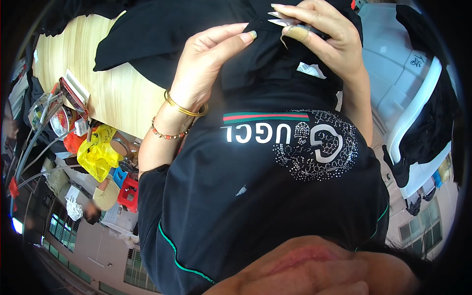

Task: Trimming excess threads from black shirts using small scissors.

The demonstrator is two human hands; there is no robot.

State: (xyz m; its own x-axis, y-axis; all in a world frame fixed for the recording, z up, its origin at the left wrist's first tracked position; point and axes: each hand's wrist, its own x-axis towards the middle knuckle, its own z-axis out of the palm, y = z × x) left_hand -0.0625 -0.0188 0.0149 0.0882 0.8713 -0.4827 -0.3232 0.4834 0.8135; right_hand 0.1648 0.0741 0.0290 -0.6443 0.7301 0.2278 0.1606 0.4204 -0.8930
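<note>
My left hand (209, 54) pinches an edge of a black cloth garment (147, 42) between thumb and fingertips, near the top middle. Just to the right, my right hand (332, 37) is closed around small pointed thread snips (281, 21). Their two blades are slightly apart and point left, toward the pinched cloth. Tan tape or a cover wraps my right thumb, with a thin strand hanging from it. A white label (310, 70) shows on the black cloth below my right hand. The handles of the snips are mostly hidden by my fingers.
The garment spreads over a light wooden table (59, 49). At the right stands a large pale plastic bin (393, 59) with dark cloth over its rim. Left of me are a yellow plastic bag (96, 152), metal bars, a red stool (129, 194) and another person (105, 196) farther off.
</note>
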